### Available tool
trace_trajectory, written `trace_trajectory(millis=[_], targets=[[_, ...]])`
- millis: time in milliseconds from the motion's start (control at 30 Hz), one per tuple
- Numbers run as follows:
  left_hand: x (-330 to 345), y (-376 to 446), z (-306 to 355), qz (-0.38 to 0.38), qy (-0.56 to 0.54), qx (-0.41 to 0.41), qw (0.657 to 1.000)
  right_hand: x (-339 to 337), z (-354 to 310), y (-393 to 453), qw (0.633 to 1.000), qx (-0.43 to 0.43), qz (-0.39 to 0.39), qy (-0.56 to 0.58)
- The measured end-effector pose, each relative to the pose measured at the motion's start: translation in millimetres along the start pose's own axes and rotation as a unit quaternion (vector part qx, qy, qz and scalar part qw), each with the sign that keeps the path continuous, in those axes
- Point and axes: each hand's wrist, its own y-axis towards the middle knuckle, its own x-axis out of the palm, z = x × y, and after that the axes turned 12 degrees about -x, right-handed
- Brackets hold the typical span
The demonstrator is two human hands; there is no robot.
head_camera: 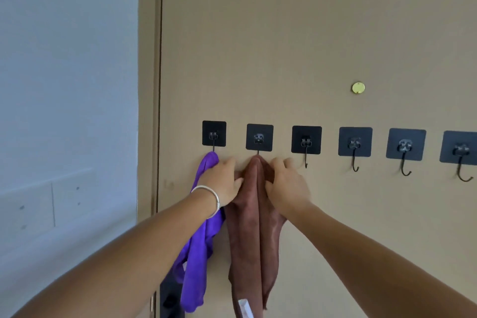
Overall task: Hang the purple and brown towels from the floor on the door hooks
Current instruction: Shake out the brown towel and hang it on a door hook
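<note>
At the far left is a pale wall (67, 85) with a faint switch plate, then the door frame, then the tan door (284, 33) carrying a row of six black adhesive hooks.

The purple towel (195, 266) hangs from the first hook (214, 134), bunched at the top and trailing down in a loose twist. It looks thin, soft and light, the kind of cloth that slumps and can slide off a small hook if only a shallow fold is caught.

The left hand (223, 181), with a silver bracelet at the wrist, reaches across in front of the purple towel and pinches the left side of the brown towel (245, 240) just below its peak. The brown towel is draped over the second hook (259, 137), its top gathered to a point right under the plate. The right hand (286, 183) grips the towel's right side, fingers curled into the fabric. This cloth looks thicker and plusher, so heavier; it is best held close under the hook, where both hands are now, to seat a deep fold.

A white care label (244, 304) shows near the brown towel's lower edge, its writing too small to read. The remaining hooks (355, 142) to the right hang bare, below a brass peephole (358, 88). No brand names are legible.
</note>
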Motion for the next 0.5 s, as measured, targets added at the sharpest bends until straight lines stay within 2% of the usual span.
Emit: trace_trajectory(millis=[67, 133, 267, 400, 500], targets=[[-5, -2, -4, 0.06, 0.021, 0.018, 0.998, 1, 2, -6, 1.0, -0.01, 0.012, 0.007], [-5, -5, -4, 0.065, 0.01, 0.043, 0.997, 2, 4, -10, 1.0, -0.013, 0.015, 0.024], [5, -14, 4, -0.042, -0.088, 0.019, 0.995, 12, -4, -21, 0.995, -0.032, 0.008, 0.091], [17, -19, 5, -0.138, -0.189, -0.037, 0.972, 28, -12, -34, 0.987, -0.057, -0.041, 0.147], [13, -17, 1, -0.151, -0.206, -0.039, 0.966, 31, -9, -35, 0.986, -0.052, -0.052, 0.149]])
